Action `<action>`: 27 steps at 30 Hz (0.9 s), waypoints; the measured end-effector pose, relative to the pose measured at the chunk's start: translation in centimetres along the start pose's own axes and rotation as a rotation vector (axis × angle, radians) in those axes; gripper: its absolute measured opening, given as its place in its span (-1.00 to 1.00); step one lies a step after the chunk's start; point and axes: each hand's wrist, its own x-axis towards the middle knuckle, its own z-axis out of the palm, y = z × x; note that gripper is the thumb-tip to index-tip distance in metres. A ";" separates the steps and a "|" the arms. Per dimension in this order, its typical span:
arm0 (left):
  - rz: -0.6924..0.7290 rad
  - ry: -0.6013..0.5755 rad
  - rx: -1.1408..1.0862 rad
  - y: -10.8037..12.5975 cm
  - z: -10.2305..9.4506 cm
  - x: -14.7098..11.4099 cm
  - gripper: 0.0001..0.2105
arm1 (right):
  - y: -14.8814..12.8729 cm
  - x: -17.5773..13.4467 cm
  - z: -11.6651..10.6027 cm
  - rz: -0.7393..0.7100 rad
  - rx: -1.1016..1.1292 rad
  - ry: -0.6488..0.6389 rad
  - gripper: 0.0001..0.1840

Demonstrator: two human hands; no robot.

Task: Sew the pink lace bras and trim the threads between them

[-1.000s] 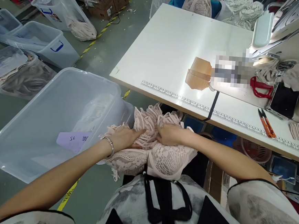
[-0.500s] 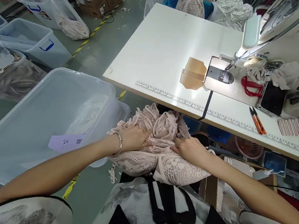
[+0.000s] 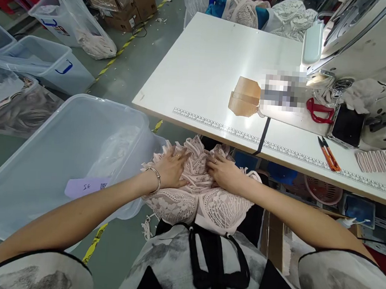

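Observation:
A stack of pale pink lace bras (image 3: 197, 176) lies across my lap, with two moulded lace cups facing me and ruffled edges and straps bunched behind. My left hand (image 3: 171, 167), with a bangle at its wrist, rests on the left of the stack, fingers spread and thumb apart. On the right side my right hand (image 3: 223, 171) presses on the lace, its fingers also spread and their tips partly sunk among the folds. The lower layers of the stack are hidden.
A large translucent bin (image 3: 55, 151) with a purple label (image 3: 86, 186) stands at my left. Ahead is the white sewing table (image 3: 199, 69) with a sewing machine (image 3: 363, 55), brown card (image 3: 245, 96), orange thread snips (image 3: 328, 154) and a phone (image 3: 348, 125).
Both hands have shifted forward onto the ruffled part of the bras, and their fingers have spread. The right hand has also moved left, and the right-hand cup lies further in.

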 end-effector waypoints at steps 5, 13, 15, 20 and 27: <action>0.070 -0.082 -0.098 0.5 -0.5 -0.9 -0.42 | -0.9 -3.0 0.1 0.147 0.194 -0.151 -0.52; -0.066 -0.247 -0.203 0.4 -0.5 -1.7 -0.22 | 0.6 1.7 -1.3 0.216 0.364 -0.235 -0.01; -0.108 -0.305 -0.236 0.0 0.0 -1.9 -0.19 | 0.7 3.0 -1.4 0.217 0.360 -0.264 -0.05; -0.232 -0.308 -0.308 -0.3 1.0 -2.0 -0.08 | -1.3 2.2 -1.5 0.201 0.227 -0.130 -0.38; -0.143 -0.230 -0.159 1.0 0.1 -1.5 -0.30 | -2.2 -1.5 -0.4 0.085 0.218 -0.015 -0.56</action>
